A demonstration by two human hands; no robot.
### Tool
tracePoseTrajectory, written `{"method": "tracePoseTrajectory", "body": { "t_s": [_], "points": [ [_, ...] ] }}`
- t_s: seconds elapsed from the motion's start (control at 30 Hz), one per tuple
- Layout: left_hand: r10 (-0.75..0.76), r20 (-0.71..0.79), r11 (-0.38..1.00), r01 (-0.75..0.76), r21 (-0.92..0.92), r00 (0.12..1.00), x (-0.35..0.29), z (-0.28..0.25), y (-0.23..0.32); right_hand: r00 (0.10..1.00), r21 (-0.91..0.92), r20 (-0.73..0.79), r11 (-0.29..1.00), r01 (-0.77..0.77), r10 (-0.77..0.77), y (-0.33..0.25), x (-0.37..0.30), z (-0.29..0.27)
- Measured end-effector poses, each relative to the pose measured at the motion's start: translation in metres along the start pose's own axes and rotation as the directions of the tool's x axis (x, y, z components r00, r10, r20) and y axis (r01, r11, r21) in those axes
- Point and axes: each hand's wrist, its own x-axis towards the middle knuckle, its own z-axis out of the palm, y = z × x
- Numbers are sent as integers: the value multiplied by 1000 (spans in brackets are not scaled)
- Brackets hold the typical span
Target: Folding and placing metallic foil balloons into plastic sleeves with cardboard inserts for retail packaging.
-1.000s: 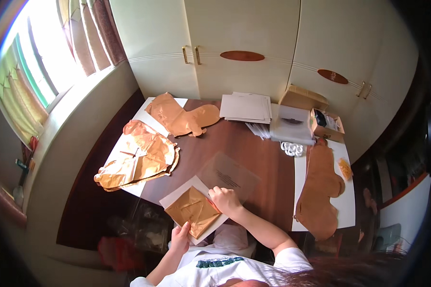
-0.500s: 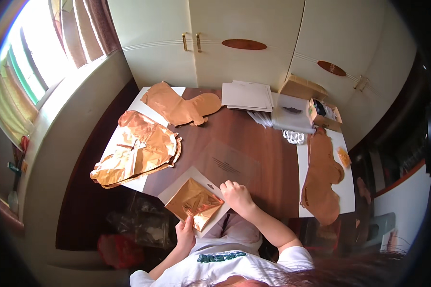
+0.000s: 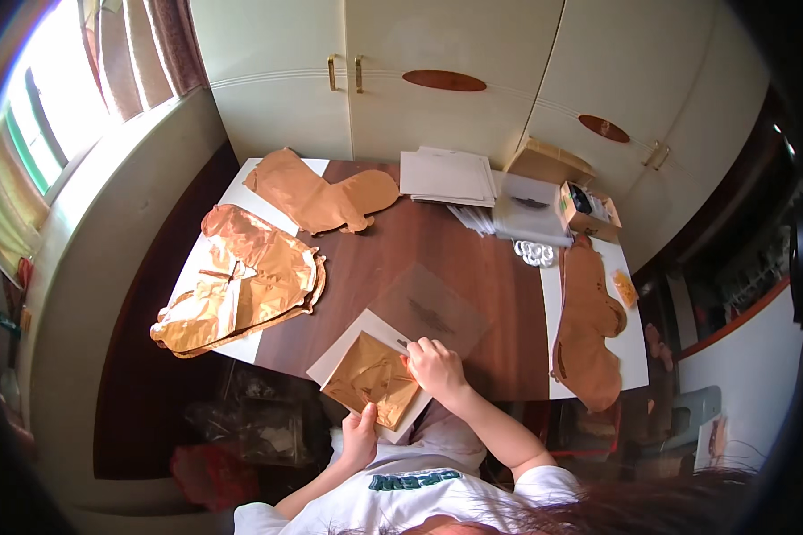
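Folded gold foil (image 3: 357, 367) on card (image 3: 339, 350), lower centre: left hand (image 3: 360, 437) pinching both, right hand (image 3: 435, 367) at edge, hold unclear; upper-left foil shape (image 3: 312, 194) unfolded.

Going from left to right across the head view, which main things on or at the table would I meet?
Shiny foil pile, folded foil square, right hand, white ring cluster, flat brown shape, small orange bundle.
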Motion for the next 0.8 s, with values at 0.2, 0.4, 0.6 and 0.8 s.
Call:
{"method": "tracePoseTrajectory", "body": {
  "t_s": [0.2, 0.4, 0.6, 0.8],
  "points": [
    [-94, 67, 996, 94, 5, 993, -1, -3, 5, 1000, -17, 23, 1000, 5, -5, -6, 12, 2],
    [-149, 55, 984, 143, 107, 987, -1, -3, 14, 995, 36, 27, 994, 99, -100, -8, 12, -2],
    [-253, 78, 967, 249, 55, 964, 1, -6, 14, 997, 67, -42, 995, 68, -66, -16, 28, 6],
    [-340, 174, 939, 322, 123, 924, -2, -3, 13, 1000, -38, 23, 999, -2, 3, -16, 31, 20]
  ]
}}
